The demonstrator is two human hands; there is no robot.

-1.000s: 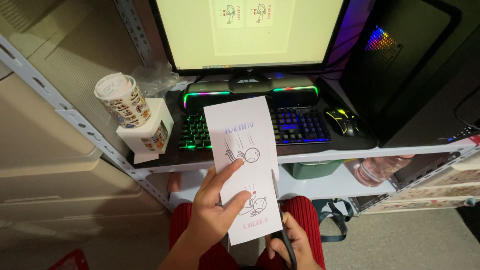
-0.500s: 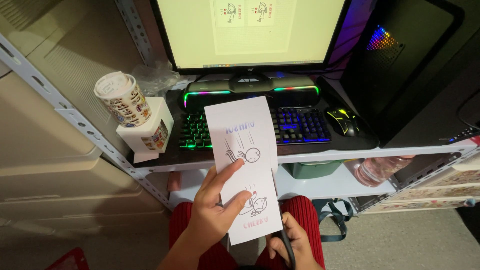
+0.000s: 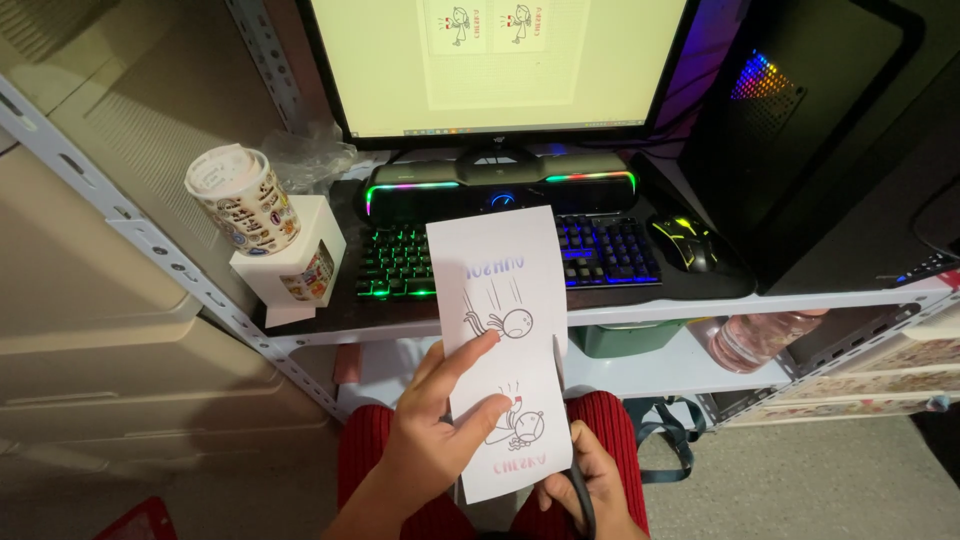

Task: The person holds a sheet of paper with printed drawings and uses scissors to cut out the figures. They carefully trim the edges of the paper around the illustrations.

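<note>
The paper strip [image 3: 510, 350], a long white slip printed with two small cartoon figures and coloured lettering at each end, stands upright in the lower middle of the frame, above a lap in red trousers [image 3: 600, 440]. The left hand [image 3: 430, 440] closes its grip on the strip's lower left edge, with index finger and thumb laid flat across the printed face. The right hand [image 3: 590, 480] sits at the bottom edge of the frame, just beside the strip's lower right corner, fingers curled around a dark cable-like thing [image 3: 580, 495]; whether it also touches the paper I cannot tell.

Beyond the strip's top edge, the surface [image 3: 330, 315] carries a backlit keyboard [image 3: 400, 262] glowing green and blue, a black mouse [image 3: 685, 245] to the right, and a sticker-covered cup [image 3: 240, 200] on a white stand [image 3: 295, 265] at the left. Further back sit a light bar [image 3: 500, 185] and a bright monitor [image 3: 500, 60] across the top of the frame.
</note>
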